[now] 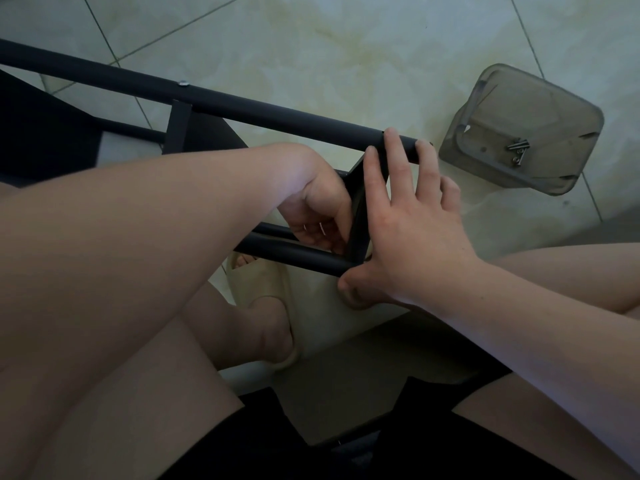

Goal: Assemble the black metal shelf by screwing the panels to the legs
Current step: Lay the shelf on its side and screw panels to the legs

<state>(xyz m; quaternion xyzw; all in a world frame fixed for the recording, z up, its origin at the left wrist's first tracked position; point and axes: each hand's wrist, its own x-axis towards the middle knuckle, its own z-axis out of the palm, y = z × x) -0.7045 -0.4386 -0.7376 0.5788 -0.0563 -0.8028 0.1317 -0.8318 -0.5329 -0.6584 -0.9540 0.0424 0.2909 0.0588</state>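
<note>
The black metal shelf lies on its side across the tiled floor. Its upper leg [242, 105] runs from far left to the centre right, with one silver screw head [182, 83] showing. A second leg [294, 254] lies lower. An end panel [358, 209] stands between the two legs. My right hand [412, 220] spans that panel, fingertips on the upper leg's end and thumb by the lower leg. My left hand [318, 209] reaches in behind the panel, fingers curled around something small that I cannot make out.
A grey translucent plastic container [540, 109] lies on the floor at the right with a few loose screws [517, 148] inside. A cream slipper on a foot [256, 289] sits under the lower leg. Bare knees and black shorts fill the bottom.
</note>
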